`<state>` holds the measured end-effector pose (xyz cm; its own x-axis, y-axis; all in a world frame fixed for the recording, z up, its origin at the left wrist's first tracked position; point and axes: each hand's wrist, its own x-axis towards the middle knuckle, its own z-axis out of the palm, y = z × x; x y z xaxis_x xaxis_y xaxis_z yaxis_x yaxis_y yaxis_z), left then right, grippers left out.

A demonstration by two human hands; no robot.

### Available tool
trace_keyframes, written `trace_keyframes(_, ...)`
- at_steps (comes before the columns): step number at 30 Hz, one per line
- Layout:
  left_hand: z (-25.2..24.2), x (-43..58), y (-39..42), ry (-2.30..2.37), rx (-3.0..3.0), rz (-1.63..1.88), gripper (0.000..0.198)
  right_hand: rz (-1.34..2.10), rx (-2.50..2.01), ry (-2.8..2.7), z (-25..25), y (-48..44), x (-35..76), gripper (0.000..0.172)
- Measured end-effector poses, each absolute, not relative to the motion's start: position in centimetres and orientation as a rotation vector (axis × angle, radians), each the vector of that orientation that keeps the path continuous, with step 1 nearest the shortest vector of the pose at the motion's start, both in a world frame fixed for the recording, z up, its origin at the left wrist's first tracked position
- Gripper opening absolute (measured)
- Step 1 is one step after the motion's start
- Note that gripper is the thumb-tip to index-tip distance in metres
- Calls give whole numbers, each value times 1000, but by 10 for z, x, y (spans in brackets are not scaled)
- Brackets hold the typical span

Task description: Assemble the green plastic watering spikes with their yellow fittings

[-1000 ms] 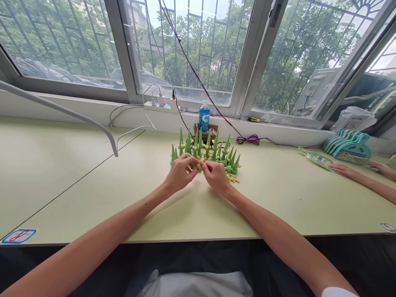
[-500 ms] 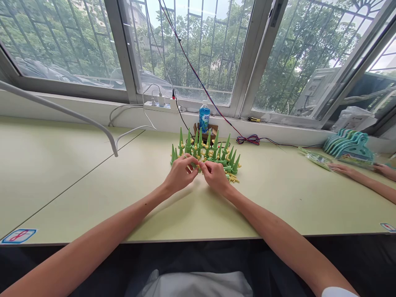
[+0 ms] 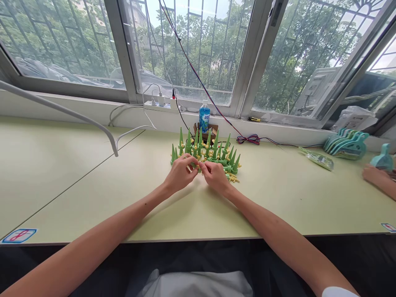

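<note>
My left hand [image 3: 182, 171] has its fingers closed around a small green and yellow plastic piece [image 3: 197, 166], mostly hidden by the fingertips. Touching its yellow end, my right hand [image 3: 215, 175] is closed in a pinch, thumb toward the left hand. Just behind both hands stand several green cone-shaped plastic spikes [image 3: 215, 142] with yellow valve-like fittings. Loose green ribbed parts [image 3: 227, 168] lie right of my right hand. Small yellow fittings [image 3: 233, 178] lie in a little heap in front of them.
A blue liquid bottle [image 3: 204, 118] stands behind the spikes by a brown cardboard box [image 3: 213, 131]. Cables [image 3: 248, 139] lie along the wall. Turquoise hangers or scoops [image 3: 348, 144] and a flat green packet [image 3: 316, 158] sit at right, near a co-worker's hand [image 3: 375, 175].
My hands have hardly moved, still together on the small piece. At right, the co-worker's hand has drawn back from the packet, and a turquoise item now shows beside it.
</note>
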<state>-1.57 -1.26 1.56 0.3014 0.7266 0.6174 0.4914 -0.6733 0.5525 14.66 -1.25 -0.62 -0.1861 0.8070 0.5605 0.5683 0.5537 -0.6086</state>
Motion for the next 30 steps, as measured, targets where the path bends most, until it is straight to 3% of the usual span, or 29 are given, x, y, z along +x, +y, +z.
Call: trace_keyframes(30, 18, -15, -15, 1155, 2310, 1296, 15, 320, -1125, -1916, -4, -14, 147, 55)
